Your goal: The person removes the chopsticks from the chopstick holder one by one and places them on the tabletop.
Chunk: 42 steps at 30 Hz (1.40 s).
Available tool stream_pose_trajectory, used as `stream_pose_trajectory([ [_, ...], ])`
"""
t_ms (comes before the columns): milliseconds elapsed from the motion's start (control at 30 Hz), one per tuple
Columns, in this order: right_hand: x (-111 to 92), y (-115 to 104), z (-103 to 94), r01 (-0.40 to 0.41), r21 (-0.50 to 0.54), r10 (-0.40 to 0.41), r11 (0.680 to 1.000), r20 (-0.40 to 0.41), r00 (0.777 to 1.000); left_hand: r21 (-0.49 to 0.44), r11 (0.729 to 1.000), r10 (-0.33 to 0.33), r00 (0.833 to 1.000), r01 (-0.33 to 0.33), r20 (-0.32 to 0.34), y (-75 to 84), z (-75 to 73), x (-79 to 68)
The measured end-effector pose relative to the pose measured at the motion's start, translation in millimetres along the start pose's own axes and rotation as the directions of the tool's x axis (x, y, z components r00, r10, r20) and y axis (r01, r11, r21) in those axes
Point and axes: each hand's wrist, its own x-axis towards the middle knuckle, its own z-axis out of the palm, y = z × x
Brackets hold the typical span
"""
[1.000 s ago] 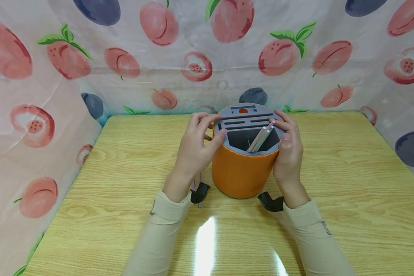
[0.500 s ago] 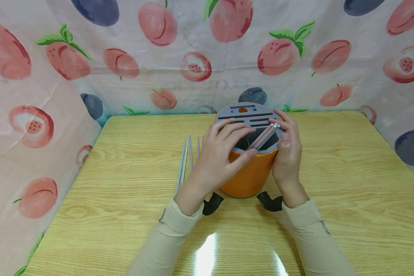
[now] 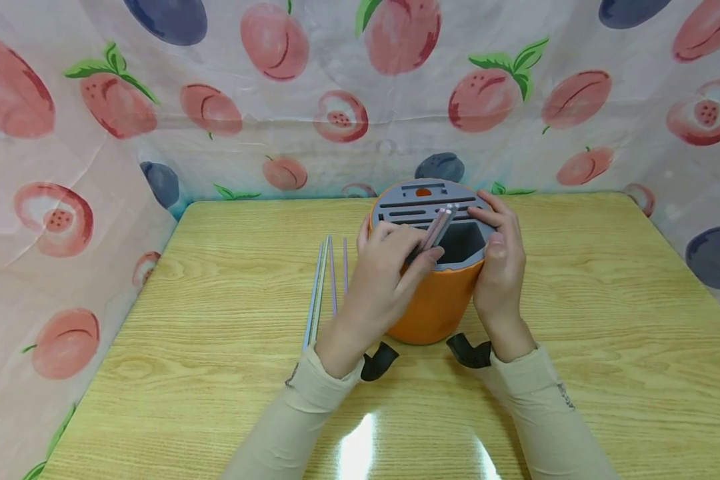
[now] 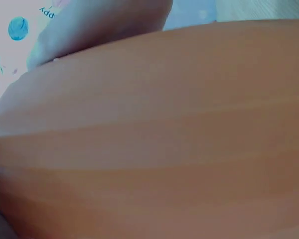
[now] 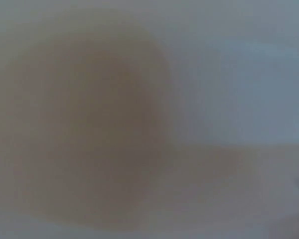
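An orange round knife block (image 3: 432, 313) with a slotted grey top stands upright on the table. In its large front compartment a small bundle of chopsticks (image 3: 435, 228), pinkish and pale green, leans with the ends sticking out. My left hand (image 3: 379, 273) reaches over the near left rim and pinches the bundle between thumb and fingers. My right hand (image 3: 499, 273) holds the block's right side, thumb near the rim and fingers along the top edge. The block's orange wall (image 4: 154, 134) fills most of the left wrist view. Everything in the right wrist view is badly blurred.
Left of the block, pale blue and green chopsticks (image 3: 316, 293) lie on the wooden table (image 3: 204, 333). Purple chopsticks (image 3: 333, 273) lie beside them, partly hidden by the left arm. A peach-printed cloth (image 3: 276, 140) hangs behind and at the left.
My left hand has left the block's left rim, moved right over the compartment and taken hold of the chopsticks. Their upper ends have shifted left. My right hand has stayed on the block.
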Motion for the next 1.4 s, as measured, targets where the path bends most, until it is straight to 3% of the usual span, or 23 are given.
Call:
stream_pose_trajectory([
  [167,0.2,2.6,-0.3,0.004,-0.019,-0.004,1.000,-0.004,1.000,-0.016,0.999,0.028,0.992,-0.030,-0.119,-5.8,3.0,0.6],
  [333,0.7,3.2,-0.5,0.003,-0.035,-0.003,0.999,0.000,1.000,0.032,0.997,0.081,0.983,-0.077,-0.167,-10.3,1.7,0.7],
  [600,0.6,0.0,-1.3,0.018,-0.059,-0.018,0.998,0.005,1.000,-0.016,0.989,0.139,0.960,-0.147,-0.242,-18.6,-2.6,0.4],
  [933,3.3,-28.2,3.4,0.020,-0.044,-0.019,0.999,0.008,1.000,0.037,0.984,0.178,0.926,-0.176,-0.331,-22.6,-4.8,1.9],
  [1100,2.5,-22.0,3.9,0.016,-0.030,-0.015,0.999,0.021,1.000,-0.054,0.983,0.142,0.908,-0.177,-0.393,-15.7,-13.9,2.8],
  [1167,1.5,-16.1,3.2,0.017,-0.031,-0.016,0.999,0.025,1.000,-0.105,0.977,0.130,0.910,-0.185,-0.393,-11.6,-19.1,3.3],
  [1400,-2.9,-3.9,0.4,0.014,-0.040,-0.013,0.999,0.027,1.000,-0.318,0.925,0.065,0.911,-0.208,-0.406,0.4,-36.8,4.7],
])
